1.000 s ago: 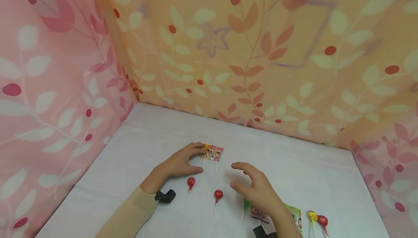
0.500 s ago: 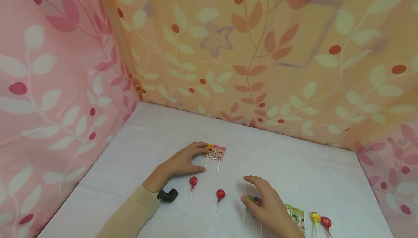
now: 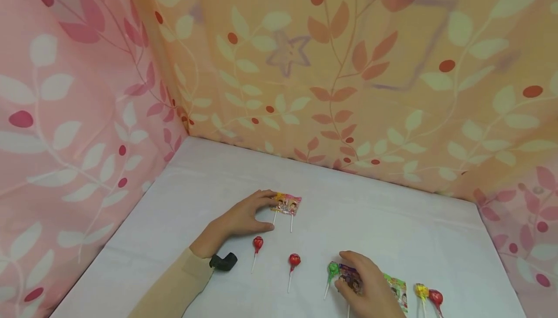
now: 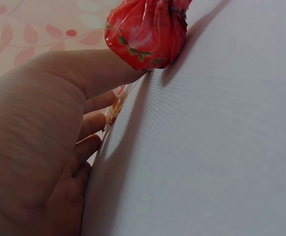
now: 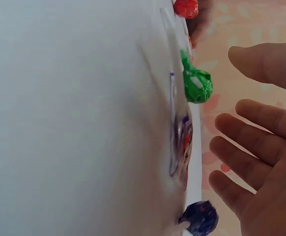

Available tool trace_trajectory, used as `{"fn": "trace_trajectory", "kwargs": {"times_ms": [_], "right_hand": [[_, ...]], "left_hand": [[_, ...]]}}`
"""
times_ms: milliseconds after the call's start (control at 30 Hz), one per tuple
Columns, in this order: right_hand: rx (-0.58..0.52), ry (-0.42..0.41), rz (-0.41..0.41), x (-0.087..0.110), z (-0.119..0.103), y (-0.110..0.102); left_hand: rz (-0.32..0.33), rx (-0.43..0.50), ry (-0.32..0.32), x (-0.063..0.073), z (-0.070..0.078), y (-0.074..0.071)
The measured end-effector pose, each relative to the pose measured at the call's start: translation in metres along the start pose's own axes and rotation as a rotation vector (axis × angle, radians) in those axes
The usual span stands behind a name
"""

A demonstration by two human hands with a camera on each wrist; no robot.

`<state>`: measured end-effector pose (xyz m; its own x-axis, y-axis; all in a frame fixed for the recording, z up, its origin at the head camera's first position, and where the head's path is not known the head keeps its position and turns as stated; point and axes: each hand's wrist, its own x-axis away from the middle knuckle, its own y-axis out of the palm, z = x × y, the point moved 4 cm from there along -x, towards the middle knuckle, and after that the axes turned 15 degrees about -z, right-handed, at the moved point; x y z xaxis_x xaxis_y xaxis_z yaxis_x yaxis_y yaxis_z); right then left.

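Observation:
My left hand (image 3: 246,215) rests on the white table, its fingertips over the left edge of a pink-and-yellow candy packet (image 3: 289,203) with two white sticks. Just nearer than its thumb lies a red lollipop (image 3: 258,243), large in the left wrist view. My right hand (image 3: 370,289), fingers apart and holding nothing, hovers over a purple candy packet (image 3: 347,274), partly covering it. Beside that packet lies a green lollipop (image 3: 333,269). The right wrist view shows this green lollipop (image 5: 198,86) and a dark blue lollipop (image 5: 202,218) below the hand's fingers.
Another red lollipop (image 3: 294,260) lies between the hands. Right of the right hand are a green packet (image 3: 397,292), a yellow lollipop (image 3: 421,290) and a red lollipop (image 3: 435,296). Floral cloth (image 3: 331,66) walls enclose the table (image 3: 209,163) at the back and sides.
My right hand has moved right and toward the near edge, from beside the pink-and-yellow packet to above the purple packet. My left hand has stayed in place.

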<state>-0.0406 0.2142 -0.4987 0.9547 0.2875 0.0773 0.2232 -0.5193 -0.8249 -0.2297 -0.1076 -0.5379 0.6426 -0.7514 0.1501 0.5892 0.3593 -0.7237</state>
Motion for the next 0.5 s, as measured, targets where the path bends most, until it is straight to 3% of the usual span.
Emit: {"fn": "trace_trajectory", "kwargs": {"times_ms": [333, 500], "right_hand": [[0.140, -0.069, 0.085, 0.012, 0.016, 0.003], [0.158, -0.059, 0.075, 0.013, 0.020, 0.003]], "left_hand": [[0.005, -0.001, -0.001, 0.000, 0.000, 0.000], [-0.004, -0.007, -0.020, -0.001, -0.001, 0.001]]}}
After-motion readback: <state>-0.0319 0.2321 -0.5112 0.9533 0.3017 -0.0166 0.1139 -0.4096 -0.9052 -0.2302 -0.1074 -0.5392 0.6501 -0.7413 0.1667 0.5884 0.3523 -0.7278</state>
